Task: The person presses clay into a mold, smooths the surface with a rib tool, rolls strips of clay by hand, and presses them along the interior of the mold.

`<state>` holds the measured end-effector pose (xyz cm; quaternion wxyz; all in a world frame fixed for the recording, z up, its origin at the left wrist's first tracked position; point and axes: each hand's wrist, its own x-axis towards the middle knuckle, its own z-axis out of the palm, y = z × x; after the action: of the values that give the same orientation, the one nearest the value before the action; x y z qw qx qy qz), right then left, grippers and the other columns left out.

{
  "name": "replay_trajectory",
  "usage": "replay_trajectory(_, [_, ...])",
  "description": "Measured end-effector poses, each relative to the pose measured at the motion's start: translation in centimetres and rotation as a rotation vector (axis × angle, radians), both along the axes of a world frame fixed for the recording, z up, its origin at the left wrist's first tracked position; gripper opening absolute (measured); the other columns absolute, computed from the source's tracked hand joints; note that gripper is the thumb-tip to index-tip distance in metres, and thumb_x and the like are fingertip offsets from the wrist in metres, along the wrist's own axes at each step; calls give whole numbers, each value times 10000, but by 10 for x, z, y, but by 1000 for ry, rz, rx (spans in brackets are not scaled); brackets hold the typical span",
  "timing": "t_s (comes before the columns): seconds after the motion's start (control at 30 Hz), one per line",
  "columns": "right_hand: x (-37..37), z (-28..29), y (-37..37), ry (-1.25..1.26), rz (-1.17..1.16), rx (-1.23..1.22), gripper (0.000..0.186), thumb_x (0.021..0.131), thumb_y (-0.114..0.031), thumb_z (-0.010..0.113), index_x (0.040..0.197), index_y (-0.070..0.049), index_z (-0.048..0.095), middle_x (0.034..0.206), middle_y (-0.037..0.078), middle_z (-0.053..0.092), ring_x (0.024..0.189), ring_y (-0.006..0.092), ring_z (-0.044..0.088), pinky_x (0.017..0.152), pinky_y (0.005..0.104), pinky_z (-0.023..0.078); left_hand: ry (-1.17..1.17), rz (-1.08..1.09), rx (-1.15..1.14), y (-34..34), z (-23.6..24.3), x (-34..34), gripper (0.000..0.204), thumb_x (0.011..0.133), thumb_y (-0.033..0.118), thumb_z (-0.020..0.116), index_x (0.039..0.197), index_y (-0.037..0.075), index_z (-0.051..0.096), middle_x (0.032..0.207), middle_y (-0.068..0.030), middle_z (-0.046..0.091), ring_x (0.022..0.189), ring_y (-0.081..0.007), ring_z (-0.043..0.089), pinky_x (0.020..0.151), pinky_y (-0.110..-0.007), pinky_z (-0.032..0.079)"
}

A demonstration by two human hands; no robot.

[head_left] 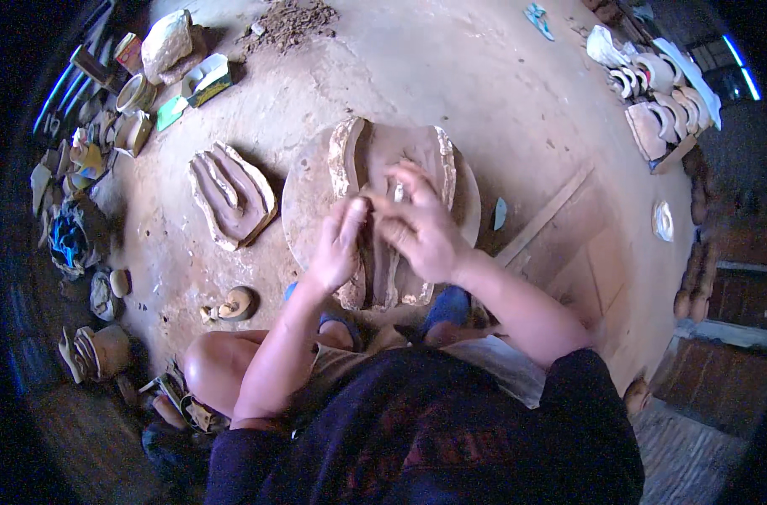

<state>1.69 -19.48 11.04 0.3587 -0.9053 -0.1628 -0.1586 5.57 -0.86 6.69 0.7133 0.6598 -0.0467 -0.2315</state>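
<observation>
Both of my hands meet over a plaster mould with brown clay lining its hollow. The mould lies on a round grey disc between my feet. The fingers of my left hand are pressed together, pinching something small and brownish near the fingertips. My right hand is bent toward the left one, its thumb and forefinger near the same spot; its other fingers are blurred. What lies between the two hands is mostly hidden. To the left, a second plaster mould with ridged clay rests on the floor.
A round wooden object lies by my left knee. On the right are a wooden strip and stacked curved pieces. Crumbled clay is heaped at the back. An open box and clutter line the left side.
</observation>
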Motion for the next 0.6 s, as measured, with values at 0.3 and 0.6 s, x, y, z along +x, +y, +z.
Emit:
replay_trajectory(0.3, [43,-64,-52,433,-271,-600,852,976,-709,444,1630,-181,305,1687,273,102,1562,478,-53,1215,687,26,-559,351,519,13,-67,19,316,1104,209,432,1268,-45,523,1073,-236,611,1034,-358,614,962,-455,464])
replay_trajectory(0.6, [66,-54,-68,411,-100,-761,899,899,-774,509,1634,-310,281,1710,228,67,1569,475,7,1206,716,13,-422,227,407,6,-72,29,348,1103,221,438,1350,-13,511,1124,-246,651,1057,-373,649,936,-445,503])
